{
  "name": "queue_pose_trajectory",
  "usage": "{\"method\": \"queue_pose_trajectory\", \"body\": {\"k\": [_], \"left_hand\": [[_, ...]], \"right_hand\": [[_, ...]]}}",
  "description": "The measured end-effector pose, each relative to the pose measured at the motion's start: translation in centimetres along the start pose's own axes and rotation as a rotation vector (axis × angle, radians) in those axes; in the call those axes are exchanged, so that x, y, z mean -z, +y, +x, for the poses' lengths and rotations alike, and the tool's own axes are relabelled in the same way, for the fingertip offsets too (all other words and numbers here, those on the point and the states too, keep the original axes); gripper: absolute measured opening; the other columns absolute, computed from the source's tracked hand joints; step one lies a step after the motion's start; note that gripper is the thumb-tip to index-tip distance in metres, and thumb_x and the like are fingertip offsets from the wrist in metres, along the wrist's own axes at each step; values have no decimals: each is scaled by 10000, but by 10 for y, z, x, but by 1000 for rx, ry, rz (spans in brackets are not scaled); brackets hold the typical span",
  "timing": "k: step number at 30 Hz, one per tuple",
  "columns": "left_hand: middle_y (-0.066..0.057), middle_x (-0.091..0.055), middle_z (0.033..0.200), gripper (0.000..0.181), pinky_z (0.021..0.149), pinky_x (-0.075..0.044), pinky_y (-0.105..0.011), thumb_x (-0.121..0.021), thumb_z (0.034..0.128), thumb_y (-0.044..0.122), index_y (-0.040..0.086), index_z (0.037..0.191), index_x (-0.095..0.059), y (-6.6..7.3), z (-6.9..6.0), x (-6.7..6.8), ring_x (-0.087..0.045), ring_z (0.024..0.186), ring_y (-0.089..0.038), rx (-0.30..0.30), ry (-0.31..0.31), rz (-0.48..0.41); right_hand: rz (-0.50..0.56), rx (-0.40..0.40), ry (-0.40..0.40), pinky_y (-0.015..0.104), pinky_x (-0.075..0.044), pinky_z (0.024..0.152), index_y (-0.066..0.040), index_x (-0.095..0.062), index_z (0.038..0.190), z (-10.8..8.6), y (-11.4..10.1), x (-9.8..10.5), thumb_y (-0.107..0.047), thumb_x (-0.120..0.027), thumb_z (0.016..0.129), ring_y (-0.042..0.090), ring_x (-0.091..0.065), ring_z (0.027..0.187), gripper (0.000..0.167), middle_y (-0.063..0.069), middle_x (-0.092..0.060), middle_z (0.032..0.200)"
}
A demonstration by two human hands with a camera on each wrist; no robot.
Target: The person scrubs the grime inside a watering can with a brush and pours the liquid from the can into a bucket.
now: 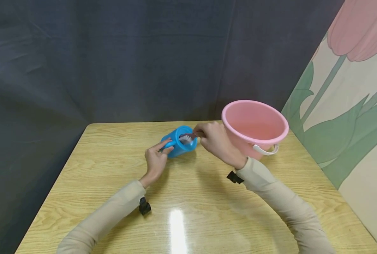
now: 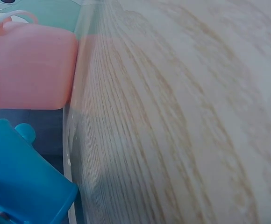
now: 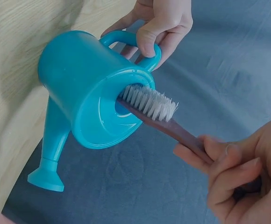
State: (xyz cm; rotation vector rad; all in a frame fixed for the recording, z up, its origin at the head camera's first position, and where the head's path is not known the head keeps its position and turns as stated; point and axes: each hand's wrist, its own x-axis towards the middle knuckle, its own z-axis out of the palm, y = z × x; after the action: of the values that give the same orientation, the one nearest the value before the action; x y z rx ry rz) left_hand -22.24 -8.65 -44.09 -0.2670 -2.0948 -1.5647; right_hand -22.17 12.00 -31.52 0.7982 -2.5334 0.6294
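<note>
While a dark curtain (image 1: 144, 63) fills the upper frame behind the table (image 1: 204, 215), a bucket (image 1: 252, 116) stands right of centre; mid-frame, a blue watering can (image 1: 182, 151) tilts, its handle (image 3: 119, 36) gripped by the left hand (image 1: 156, 160); the right hand (image 1: 217, 143) holds a brush (image 3: 161, 121) partly inside, likely scrubbing; the next stroke needs steadiness.

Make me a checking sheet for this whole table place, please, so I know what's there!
Surface: wooden table, with a shiny light patch near the front.
Job's things: blue watering can, tilted; brush, its bristled end partly inside the can's opening; pink bucket, upright, to the right.
Clutter: nothing seen.
Grips: left grip holds the can's handle; right grip holds the brush.
Cables: nothing seen.
Surroundings: dark cloth behind; painted flowers on the right.
</note>
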Motion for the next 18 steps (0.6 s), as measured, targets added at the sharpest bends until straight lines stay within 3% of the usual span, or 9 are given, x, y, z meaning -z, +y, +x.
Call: {"method": "queue_pose_trajectory", "body": {"k": [3,5,9,12,16,18], "left_hand": [[-79,-718,1118,293,646,-448,-152,-765,866,80,0,1144,-724,0,0,0,-707,689,-171,-2,0,-2],[-78,-720,1113,293,678,-456,-148,-763,867,78,4,1148,-723,0,1,0,-725,859,-201,6,1,-1],[-70,-723,1104,293,688,-486,-179,-765,864,67,8,1148,-724,-1,1,0,-727,804,-248,30,5,-4],[-69,-722,1109,298,806,-542,-246,-763,865,65,8,1154,-719,-1,1,-1,-720,899,-252,39,4,-8],[-82,-720,1111,296,925,-524,-356,-756,870,60,10,1159,-716,0,2,-1,-662,1084,-231,43,0,-8],[-84,-719,1113,292,910,-534,-360,-753,873,54,11,1159,-717,1,2,-1,-697,1004,-244,44,-5,-11]], "right_hand": [[-14,-5,-20,330,-447,609,-95,-765,827,0,0,0,123,-534,767,138,-540,605,323,-21,-697,748],[-28,-4,-35,319,-426,584,-110,-765,836,0,-1,1,113,-525,758,135,-527,599,337,-35,-691,744],[-35,11,-50,313,-373,543,-116,-764,836,0,-2,0,116,-524,739,140,-493,582,347,-39,-650,687],[-23,21,-41,307,-351,532,-110,-762,815,0,-2,0,133,-517,728,140,-470,570,356,-40,-598,634],[-27,23,-27,313,-365,527,-110,-755,806,0,-4,-1,129,-523,727,139,-473,569,343,-50,-561,619],[-34,19,-32,327,-391,532,-106,-753,814,0,-4,-2,114,-544,736,145,-491,580,313,-45,-570,632]]}}
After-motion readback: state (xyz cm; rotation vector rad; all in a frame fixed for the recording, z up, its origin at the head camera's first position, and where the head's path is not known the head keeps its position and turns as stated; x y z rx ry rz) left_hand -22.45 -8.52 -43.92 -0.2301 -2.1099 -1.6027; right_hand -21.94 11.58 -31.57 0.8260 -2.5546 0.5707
